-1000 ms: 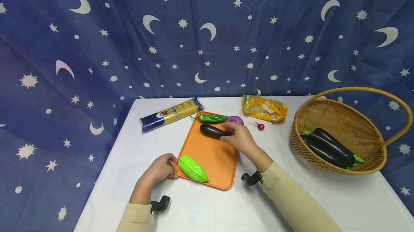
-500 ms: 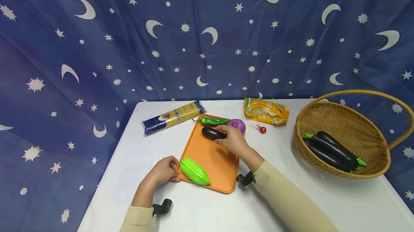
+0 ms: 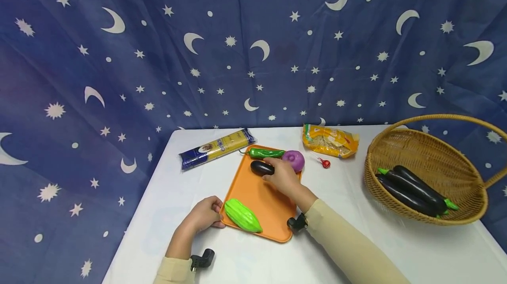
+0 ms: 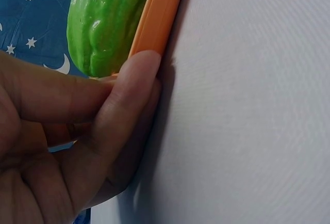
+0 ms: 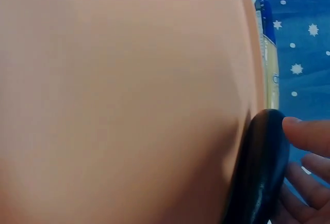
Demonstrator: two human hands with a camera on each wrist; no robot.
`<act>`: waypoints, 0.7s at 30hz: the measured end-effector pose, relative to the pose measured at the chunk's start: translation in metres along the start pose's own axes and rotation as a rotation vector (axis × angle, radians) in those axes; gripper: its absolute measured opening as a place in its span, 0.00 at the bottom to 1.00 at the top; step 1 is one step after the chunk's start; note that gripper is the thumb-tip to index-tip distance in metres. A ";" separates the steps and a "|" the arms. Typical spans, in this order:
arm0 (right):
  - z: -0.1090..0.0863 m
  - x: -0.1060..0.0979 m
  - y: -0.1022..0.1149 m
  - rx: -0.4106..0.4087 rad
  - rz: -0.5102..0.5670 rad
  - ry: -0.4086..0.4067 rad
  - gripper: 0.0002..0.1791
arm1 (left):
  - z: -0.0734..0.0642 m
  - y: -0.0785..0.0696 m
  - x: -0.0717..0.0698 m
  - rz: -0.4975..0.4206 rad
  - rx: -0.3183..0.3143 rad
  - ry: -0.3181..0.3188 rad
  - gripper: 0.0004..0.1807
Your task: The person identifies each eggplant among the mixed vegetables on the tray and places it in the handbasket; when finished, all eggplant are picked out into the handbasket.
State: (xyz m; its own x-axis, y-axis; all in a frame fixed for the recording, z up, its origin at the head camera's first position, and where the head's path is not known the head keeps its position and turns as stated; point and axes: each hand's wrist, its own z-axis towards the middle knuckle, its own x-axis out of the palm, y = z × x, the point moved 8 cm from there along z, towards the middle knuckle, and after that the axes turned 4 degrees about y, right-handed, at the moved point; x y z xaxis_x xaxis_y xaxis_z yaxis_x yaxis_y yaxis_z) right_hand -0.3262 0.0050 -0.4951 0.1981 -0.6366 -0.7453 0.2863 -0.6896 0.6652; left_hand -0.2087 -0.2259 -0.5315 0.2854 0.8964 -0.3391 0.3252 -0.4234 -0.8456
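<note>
White table [image 3: 356, 248] – starry blue backdrop [image 3: 237, 55] (moons too)

A dark purple, glossy eggplant [image 3: 261, 167] lies flat near the far end of an orange tray [image 3: 257, 196]; a ridged green gourd [image 3: 242, 216] lies at the tray's near left corner.

Orange tray [image 3: 257, 196], light green gourd [image 3: 242, 216], dark purple eggplant [image 3: 261, 168], green pepper [image 3: 266, 153], purple onion [image 3: 295, 160], tan basket [image 3: 429, 156], white table [image 3: 356, 231], star-and-moon patterned blue backdrop [image 3: 158, 55].

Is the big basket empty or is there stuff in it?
Not empty. The basket holds two dark eggplants lying side by side.
</note>
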 end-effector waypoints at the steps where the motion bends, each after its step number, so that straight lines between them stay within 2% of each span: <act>1: 0.000 0.002 0.000 0.000 -0.010 0.005 0.34 | 0.000 0.000 0.001 -0.003 -0.001 0.004 0.16; 6: 0.001 0.010 0.002 -0.023 -0.064 0.027 0.32 | 0.001 0.001 0.001 -0.010 0.008 0.009 0.17; 12: 0.000 0.013 0.004 -0.043 -0.112 0.017 0.27 | 0.001 0.001 0.002 -0.006 0.016 0.007 0.17; 21: -0.001 0.011 0.003 -0.035 -0.111 0.024 0.26 | 0.000 0.000 0.001 0.000 0.015 0.008 0.17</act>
State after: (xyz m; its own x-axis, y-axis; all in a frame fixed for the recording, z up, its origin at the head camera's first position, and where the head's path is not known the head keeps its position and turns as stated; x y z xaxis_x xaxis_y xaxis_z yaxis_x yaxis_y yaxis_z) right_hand -0.3221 -0.0036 -0.5014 0.1855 -0.5480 -0.8157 0.3402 -0.7430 0.5765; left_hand -0.2083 -0.2251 -0.5315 0.2926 0.8954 -0.3355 0.3117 -0.4210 -0.8518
